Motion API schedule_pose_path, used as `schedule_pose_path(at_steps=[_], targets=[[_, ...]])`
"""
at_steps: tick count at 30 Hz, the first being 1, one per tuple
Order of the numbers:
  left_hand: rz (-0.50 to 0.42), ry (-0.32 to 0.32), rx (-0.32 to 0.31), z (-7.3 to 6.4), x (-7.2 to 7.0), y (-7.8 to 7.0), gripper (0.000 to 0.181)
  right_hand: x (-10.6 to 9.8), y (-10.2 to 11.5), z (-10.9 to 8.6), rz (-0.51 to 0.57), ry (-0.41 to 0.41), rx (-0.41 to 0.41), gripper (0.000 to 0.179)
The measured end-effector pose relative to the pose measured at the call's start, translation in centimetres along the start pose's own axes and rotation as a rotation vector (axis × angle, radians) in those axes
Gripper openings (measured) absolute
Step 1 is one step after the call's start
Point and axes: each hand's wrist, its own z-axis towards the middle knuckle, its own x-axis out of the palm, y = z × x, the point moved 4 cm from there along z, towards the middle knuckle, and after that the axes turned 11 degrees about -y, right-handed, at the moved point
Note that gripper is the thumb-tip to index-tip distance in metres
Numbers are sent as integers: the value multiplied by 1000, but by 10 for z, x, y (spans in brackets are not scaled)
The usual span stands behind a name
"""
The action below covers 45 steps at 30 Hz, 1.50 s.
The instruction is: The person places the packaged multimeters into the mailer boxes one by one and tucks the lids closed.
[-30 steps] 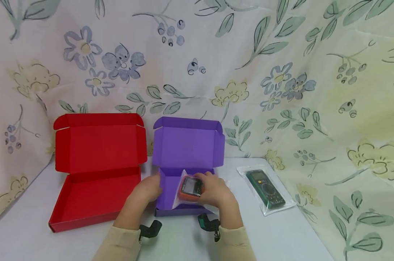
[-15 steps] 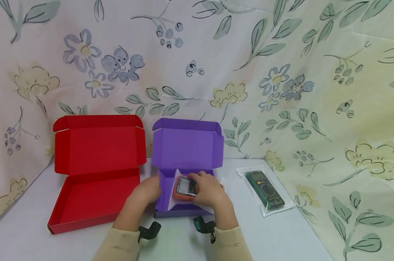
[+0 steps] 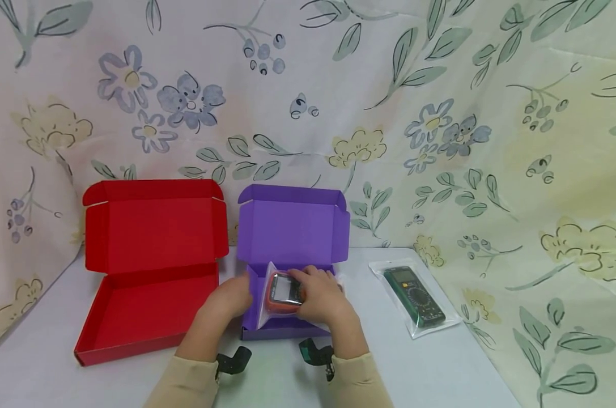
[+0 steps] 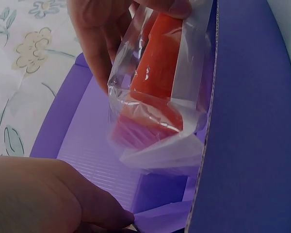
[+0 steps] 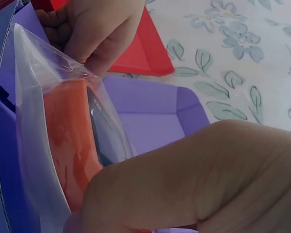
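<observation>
Over the open purple box (image 3: 293,229), my right hand (image 3: 325,297) grips an orange multimeter (image 3: 279,306) sealed in a clear plastic bag. Its thumb lies on the near side and the other fingers reach over the far side. The multimeter's grey screen faces up, and the right half of it is hidden under the hand. In the left wrist view the bag (image 4: 169,150) hangs down inside the box walls, close to the front wall (image 4: 252,121). My left hand (image 3: 231,297) pinches the box's left side wall between thumb and curled fingers.
An open red box (image 3: 157,232) stands to the left, its lid raised. On the white table (image 3: 404,374), to the right, lies a green-and-black multimeter (image 3: 415,296) in a clear bag. Floral cloth (image 3: 308,68) hangs behind both boxes.
My right hand has moved left with the bagged orange multimeter, bringing it toward the left side of the purple box. My left hand has stayed at the box's left wall.
</observation>
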Motion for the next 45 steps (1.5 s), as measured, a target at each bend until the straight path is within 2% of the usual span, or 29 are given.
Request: schedule_pose_path(at_steps=[5,12,23,32,45], targets=[[10,-10,10,0,0,0,51,3,1,2,17,-9,9,87],[7,5,-2,1,1,1,55,5,4,4,12,-50,-60,85],[19,15,-7,0,-1,0,60,9,7,6,11,-65,-90,86],[-27,19,-24,-2,-1,0,60,11,8,7,22,-67,-91,88],[-58,-28,14,-2,-2,-2,51,12,9,7,46,-62,-102,89]])
